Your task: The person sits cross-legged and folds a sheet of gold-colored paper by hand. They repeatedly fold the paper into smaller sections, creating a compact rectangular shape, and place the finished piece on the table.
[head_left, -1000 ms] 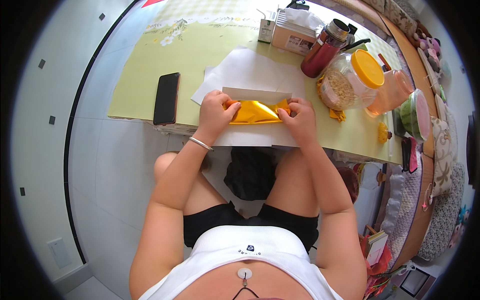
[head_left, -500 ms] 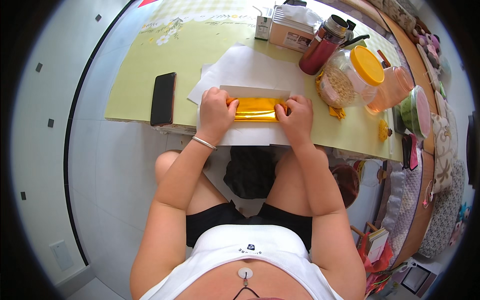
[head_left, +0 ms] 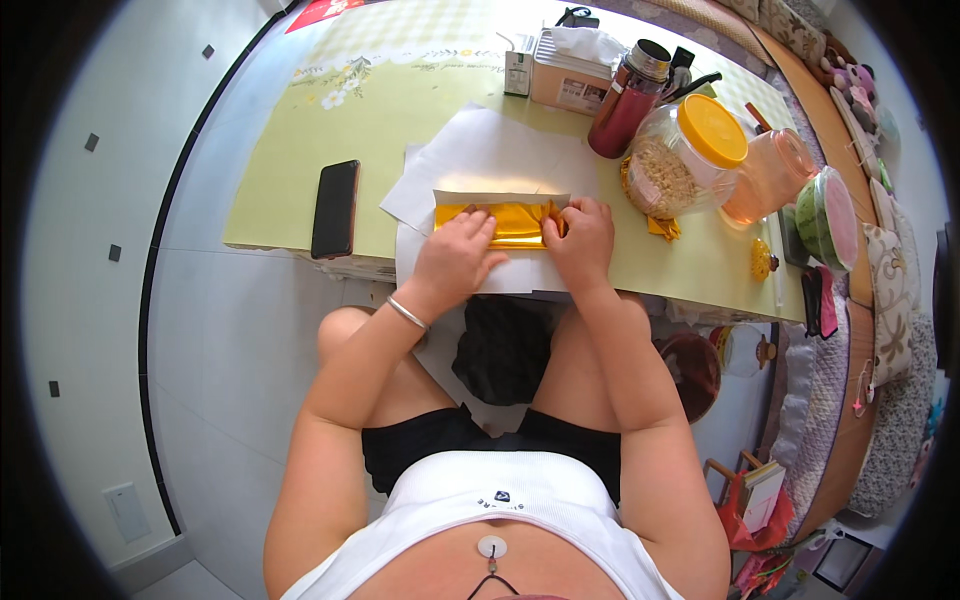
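Note:
A folded strip of gold paper (head_left: 505, 218) with a white edge lies on white sheets (head_left: 500, 160) near the front of the table. My left hand (head_left: 458, 250) presses on its left and lower part, fingers bent over it. My right hand (head_left: 583, 232) pinches the strip's right end. A bangle sits on my left wrist.
A black phone (head_left: 335, 208) lies left of the sheets on the yellow-green tablecloth (head_left: 330, 130). Behind and to the right stand a tissue box (head_left: 572, 72), a dark red flask (head_left: 628, 98), a clear jar with an orange lid (head_left: 690, 160) and other lidded containers (head_left: 825, 215). Small gold paper pieces (head_left: 662, 228) lie beside the jar.
My left hand has shifted right along the gold strip and now covers more of it. The right hand stays at the strip's right end.

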Demonstrator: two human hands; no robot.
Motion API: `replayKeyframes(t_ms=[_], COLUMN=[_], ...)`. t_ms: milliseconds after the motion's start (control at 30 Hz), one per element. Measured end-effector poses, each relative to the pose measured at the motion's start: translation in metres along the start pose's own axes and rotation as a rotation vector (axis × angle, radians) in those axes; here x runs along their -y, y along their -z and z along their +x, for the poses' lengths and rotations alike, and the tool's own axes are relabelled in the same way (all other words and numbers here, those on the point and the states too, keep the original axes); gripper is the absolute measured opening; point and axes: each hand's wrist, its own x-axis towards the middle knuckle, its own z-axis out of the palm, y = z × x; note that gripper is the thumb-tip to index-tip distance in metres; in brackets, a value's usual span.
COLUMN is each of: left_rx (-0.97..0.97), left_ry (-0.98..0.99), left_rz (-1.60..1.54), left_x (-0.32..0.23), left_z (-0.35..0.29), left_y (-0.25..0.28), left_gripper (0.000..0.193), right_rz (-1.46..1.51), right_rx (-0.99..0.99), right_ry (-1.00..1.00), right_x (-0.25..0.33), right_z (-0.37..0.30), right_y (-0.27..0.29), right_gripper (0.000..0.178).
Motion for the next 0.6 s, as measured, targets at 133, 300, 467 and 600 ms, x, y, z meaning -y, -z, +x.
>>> replayKeyframes(t_ms=[133,300,467,600], left_rx=[0.139,0.145,0.169,0.191], left_ry=[-0.04,-0.024,-0.021,-0.015], left_rz=[0.162,0.168,0.177,0.17], left_x=[-0.021,-0.019,-0.019,-0.023], left_z=[-0.006,-0.01,-0.01,-0.012], left_y=[0.005,-0.001,-0.004,-0.002], left_gripper=[0.076,0.08,0.078,0.078], right_rz=[-0.014,-0.015,-0.02,-0.145], right_rx=[-0.027,-0.025,-0.001,-0.044], right_ry=[0.008,0.002,-0.024,0.102], right_x=[-0.002,-0.004,-0.003,0.008], right_z=[-0.002,-0.003,-0.003,-0.006], right_y=[-0.002,-0.004,-0.002,0.012], right_gripper=[0.016,0.016,0.023,0.052])
